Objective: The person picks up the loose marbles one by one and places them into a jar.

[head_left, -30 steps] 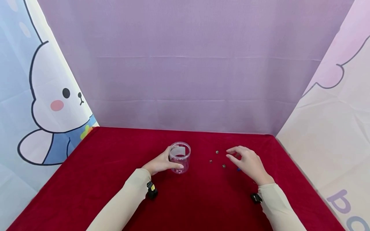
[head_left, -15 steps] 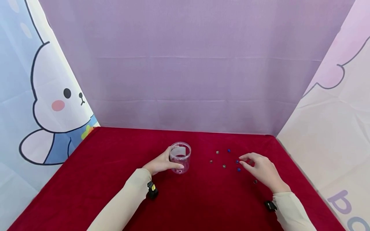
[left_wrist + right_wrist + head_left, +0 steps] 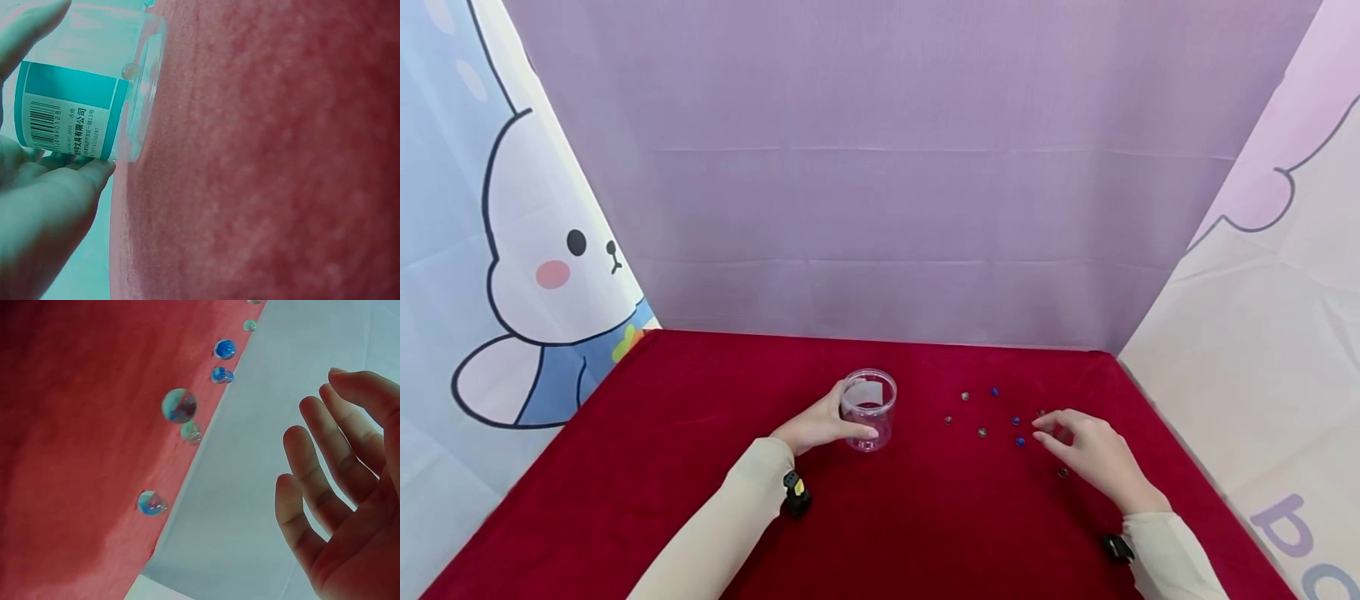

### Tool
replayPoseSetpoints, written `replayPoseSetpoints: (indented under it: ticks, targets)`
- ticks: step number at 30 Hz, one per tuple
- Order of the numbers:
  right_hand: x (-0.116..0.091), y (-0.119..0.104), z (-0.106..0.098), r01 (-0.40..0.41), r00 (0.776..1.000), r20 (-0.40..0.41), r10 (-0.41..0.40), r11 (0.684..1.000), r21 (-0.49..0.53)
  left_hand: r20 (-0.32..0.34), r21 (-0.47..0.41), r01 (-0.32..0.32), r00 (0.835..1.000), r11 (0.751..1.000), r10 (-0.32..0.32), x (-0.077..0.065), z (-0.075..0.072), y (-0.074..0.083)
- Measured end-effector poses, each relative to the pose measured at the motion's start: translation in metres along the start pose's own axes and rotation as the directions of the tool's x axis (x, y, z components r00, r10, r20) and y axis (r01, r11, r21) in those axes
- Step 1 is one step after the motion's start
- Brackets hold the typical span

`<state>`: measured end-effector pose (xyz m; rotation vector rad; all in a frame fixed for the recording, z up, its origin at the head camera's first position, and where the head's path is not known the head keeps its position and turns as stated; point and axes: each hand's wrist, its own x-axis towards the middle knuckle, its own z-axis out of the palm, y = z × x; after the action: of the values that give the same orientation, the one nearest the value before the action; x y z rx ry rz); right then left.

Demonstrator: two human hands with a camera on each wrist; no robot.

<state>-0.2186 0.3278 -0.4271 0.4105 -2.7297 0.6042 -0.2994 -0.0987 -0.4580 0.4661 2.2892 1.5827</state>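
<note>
Several marbles (image 3: 179,405) inside edges of cloth (image 3: 880,533) — left hand (image 3: 817,423) wrapped round jar (image 3: 883,414), right hand (image 3: 1097,454) nearby — fingers apart.

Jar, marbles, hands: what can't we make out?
Label, left wrist: smallest print, too small and blurred.
Top marble, right wrist: cut off by top edge.
Left hand, head: fingers partly behind the jar.
Right hand, head: palm faces away, hidden by the hand itself.

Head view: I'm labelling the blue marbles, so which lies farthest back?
The rear blue marble, nearest the purple cloth; the other two blue marbles lie close to the right hand.
</note>
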Motion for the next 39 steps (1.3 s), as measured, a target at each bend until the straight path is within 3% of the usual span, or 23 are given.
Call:
replayPoseSetpoints:
  ticks: [14,39]
  targets:
    - [-0.018,0.014,-0.003,-0.096,0.981,0.168,0.094,0.995,0.003,0.004,0.007,0.004,1.0,1.0,-0.004,0.0,0.0,0.001]
    - [-0.023,0.028,-0.001,-0.144,0.942,0.31,0.131,0.989,0.02,0.005,-0.004,0.01,1.0,1.0,-0.01,0.0,0.0,0.001]
